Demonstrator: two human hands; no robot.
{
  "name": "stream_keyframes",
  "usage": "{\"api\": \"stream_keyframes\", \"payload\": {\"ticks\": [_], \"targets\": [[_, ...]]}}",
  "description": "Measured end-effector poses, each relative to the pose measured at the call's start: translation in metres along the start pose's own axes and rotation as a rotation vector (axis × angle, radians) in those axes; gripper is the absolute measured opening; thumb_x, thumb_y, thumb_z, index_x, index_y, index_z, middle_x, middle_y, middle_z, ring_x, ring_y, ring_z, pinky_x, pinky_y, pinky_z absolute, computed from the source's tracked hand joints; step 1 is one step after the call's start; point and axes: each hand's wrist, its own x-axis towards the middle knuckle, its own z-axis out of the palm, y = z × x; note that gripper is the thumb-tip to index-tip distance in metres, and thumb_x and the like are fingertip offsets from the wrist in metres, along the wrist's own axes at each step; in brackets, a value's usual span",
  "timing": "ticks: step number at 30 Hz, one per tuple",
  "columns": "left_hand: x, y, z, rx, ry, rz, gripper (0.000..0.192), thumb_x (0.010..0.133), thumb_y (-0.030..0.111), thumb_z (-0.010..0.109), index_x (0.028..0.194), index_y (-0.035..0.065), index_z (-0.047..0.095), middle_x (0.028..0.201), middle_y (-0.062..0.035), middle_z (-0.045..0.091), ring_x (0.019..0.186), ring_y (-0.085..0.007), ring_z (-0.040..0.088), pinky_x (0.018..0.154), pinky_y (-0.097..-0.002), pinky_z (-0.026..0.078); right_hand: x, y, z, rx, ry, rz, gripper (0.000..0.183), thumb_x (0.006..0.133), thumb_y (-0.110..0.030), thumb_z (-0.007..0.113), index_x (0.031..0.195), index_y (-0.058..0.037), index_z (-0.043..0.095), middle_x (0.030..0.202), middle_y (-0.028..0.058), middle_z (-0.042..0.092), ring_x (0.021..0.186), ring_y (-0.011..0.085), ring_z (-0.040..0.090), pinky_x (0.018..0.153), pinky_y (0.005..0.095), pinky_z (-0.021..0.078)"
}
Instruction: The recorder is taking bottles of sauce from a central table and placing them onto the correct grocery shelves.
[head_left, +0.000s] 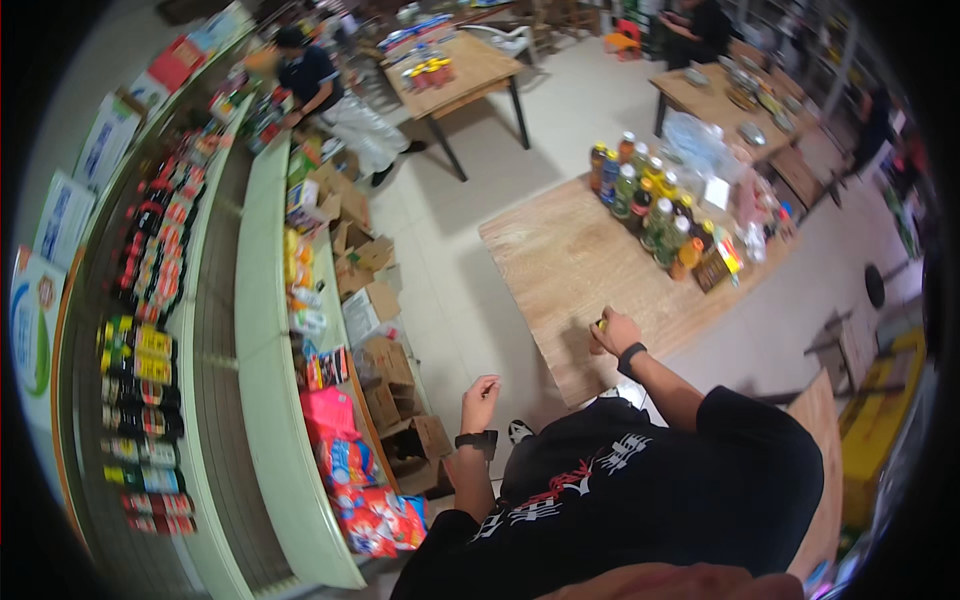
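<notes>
My right hand (619, 332) is closed around a small yellow-topped container (601, 325) above the near edge of the wooden table (555, 277). The fingers cover most of it, and it looks like a bottle. Over the floor left of the table, my left hand (480, 405) is raised with its fingers loosely curled, and I see nothing held in it. Several bottles (651, 202) with white, yellow and orange caps stand in rows on the table, beyond my right hand. A brown and yellow box (718, 266) sits beside their near end.
Shelving (259, 360) with sauce bottles (142, 397) and red bags (379, 517) runs along my left. Cardboard boxes (390, 367) line its foot. A person (315, 90) stands at its far end. Two more tables (480, 67) (675, 82) and a seated person (697, 30) are farther off.
</notes>
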Motion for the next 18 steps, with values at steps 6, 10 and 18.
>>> {"api": "stream_keyframes", "payload": {"ticks": [6, 10, 18], "targets": [[-0.001, -0.026, -0.061, -0.112, -0.086, 0.043, 0.021, 0.096, 0.007, 0.063, 0.114, -0.0021, 0.065, 0.094, -0.0073, 0.071, 0.088, -0.0129, 0.065, 0.082, -0.0254, 0.050, -0.010, -0.008, 0.021, 0.051, 0.206, 0.261, 0.043, 0.086, -0.045, 0.063, 0.104, -0.0067, 0.063, 0.086, 0.0249, 0.070, 0.082, 0.0436, 0.069, 0.072, 0.0532, 0.0553], [-0.003, -0.052, -0.093, -0.131, -0.195, 0.027, 0.022, 0.096, 0.007, 0.062, 0.116, -0.0026, 0.064, 0.096, -0.0081, 0.070, 0.089, -0.0141, 0.065, 0.083, -0.0265, 0.050, -0.029, -0.015, 0.019, 0.142, 0.297, 0.419, 0.044, 0.086, -0.045, 0.063, 0.105, -0.0053, 0.063, 0.088, 0.0269, 0.070, 0.084, 0.0444, 0.068, 0.073, 0.0531, 0.0549], [0.023, -0.048, -0.116, -0.159, -0.331, 0.064, 0.023, 0.096, 0.009, 0.064, 0.116, -0.0024, 0.065, 0.094, -0.0060, 0.069, 0.088, -0.0119, 0.063, 0.083, -0.0261, 0.049, -0.085, -0.039, 0.034, 0.077, 0.272, 0.410, 0.046, 0.089, -0.046, 0.061, 0.107, -0.0033, 0.064, 0.089, 0.0263, 0.070, 0.084, 0.0443, 0.069, 0.076, 0.0533, 0.0551]]}}
